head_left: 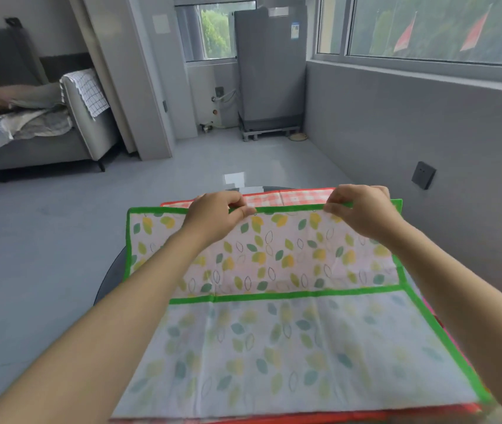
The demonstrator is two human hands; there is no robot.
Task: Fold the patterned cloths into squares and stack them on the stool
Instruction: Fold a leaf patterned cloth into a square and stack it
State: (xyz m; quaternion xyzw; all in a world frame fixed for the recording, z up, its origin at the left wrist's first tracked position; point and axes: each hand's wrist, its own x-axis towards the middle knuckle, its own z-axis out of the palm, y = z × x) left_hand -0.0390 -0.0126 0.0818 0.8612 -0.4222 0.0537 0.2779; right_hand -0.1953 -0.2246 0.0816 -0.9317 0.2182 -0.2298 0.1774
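A leaf-patterned cloth with a green border lies spread in front of me, its near part showing the paler back side. My left hand and my right hand each pinch its far green edge, holding that edge lifted. Under it lies a red-and-white checked cloth, showing at the far edge and along the near edge. Both cloths rest on a dark round surface, of which only the left rim shows.
Grey floor surrounds the surface. A grey sofa with bedding stands at the far left, a covered appliance at the back. A low grey wall with a socket runs along the right, under windows.
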